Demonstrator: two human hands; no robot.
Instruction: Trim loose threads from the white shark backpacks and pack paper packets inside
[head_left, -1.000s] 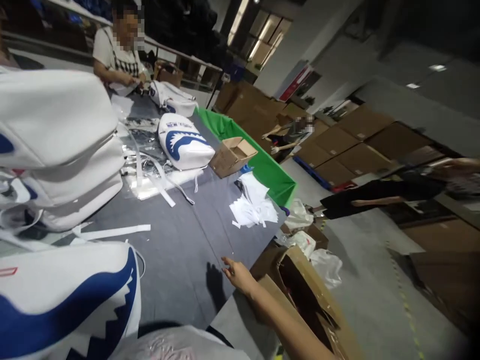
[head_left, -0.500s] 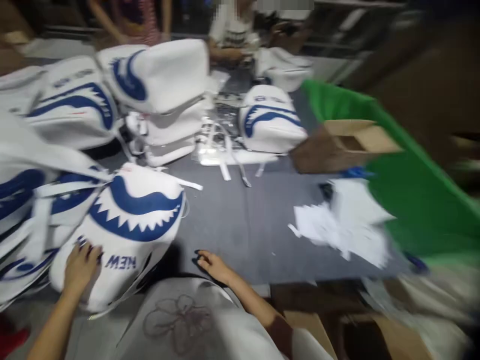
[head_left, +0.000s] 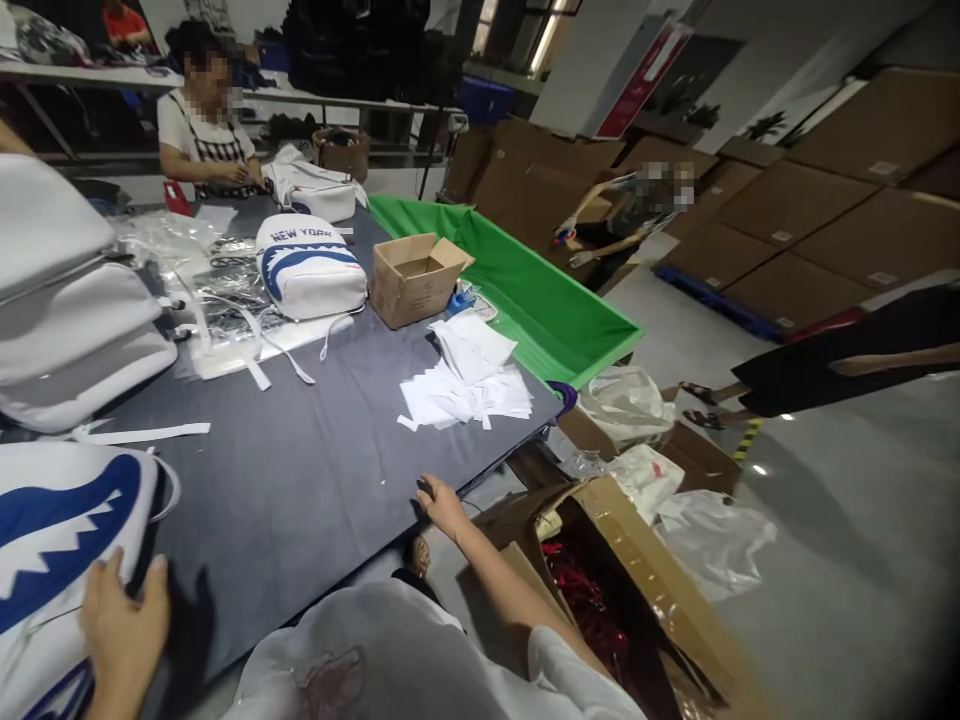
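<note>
Left hand (head_left: 120, 630): low at the near left, back facing up, fingers raised and slightly spread, forearm cut off by the frame's lower edge. Right hand (head_left: 444, 505): arm bare and stretched forward, wrist straight, palm down, fingers loosely curled, holding nothing.

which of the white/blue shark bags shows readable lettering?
The bag standing mid-table, beside the small open cardboard box: "NEW YORK" reads across its top. The bag under the left hand shows only blue teeth.
</note>
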